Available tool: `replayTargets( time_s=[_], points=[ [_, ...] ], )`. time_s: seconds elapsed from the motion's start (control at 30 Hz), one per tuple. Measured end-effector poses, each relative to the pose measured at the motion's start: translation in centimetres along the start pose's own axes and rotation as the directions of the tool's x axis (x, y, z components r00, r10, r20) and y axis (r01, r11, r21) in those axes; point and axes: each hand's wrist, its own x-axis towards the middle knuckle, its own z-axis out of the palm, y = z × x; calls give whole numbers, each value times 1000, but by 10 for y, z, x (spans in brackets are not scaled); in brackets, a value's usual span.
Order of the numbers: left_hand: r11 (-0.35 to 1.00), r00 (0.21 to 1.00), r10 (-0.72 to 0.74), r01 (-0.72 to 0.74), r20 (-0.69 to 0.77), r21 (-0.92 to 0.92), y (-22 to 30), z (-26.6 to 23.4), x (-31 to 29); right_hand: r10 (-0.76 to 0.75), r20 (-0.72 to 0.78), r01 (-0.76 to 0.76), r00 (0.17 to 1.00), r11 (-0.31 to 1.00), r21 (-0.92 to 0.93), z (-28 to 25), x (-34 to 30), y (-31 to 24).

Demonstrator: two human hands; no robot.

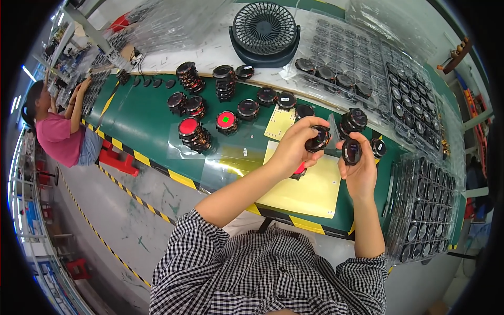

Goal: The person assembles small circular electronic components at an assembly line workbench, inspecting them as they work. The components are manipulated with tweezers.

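My left hand (295, 149) is closed around a round black smartwatch (318, 139), tilted up off the bench. Beside it, my right hand (362, 170) grips another strapless smartwatch (351, 151) between thumb and fingers, its dark face toward me. A watch with a red face (300, 169) shows partly below my left hand. Under both hands lies a yellow sheet (310, 193). Just beyond my right hand stands a small stack of watches (354, 119), with a single watch (378, 147) to its right.
Stacks of watches, some red-faced (189, 126), one with a green square (226, 119), stand left on the green bench (152, 113). A black fan (264, 29) stands at the back. Clear trays of watches (422, 205) are piled right. A person in pink (60, 126) sits far left.
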Motion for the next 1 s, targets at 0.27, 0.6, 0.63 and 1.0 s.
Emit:
replayTargets(
  time_s=[0.27,0.6,0.63,1.0],
  points=[
    [987,999,-46,45,-2,-151,-4,-4,1,18,-13,-18,1000,999,49,1,-1,4],
    [987,996,-70,77,52,-144,-10,-9,6,16,-22,-16,1000,999,33,1,-1,3],
    [988,997,-68,73,43,-135,-10,-10,5,18,-14,-17,1000,999,44,4,-1,2],
    [999,995,29,-27,91,-24,-8,-5,3,20,-14,-19,1000,999,26,7,-2,3]
  ],
)
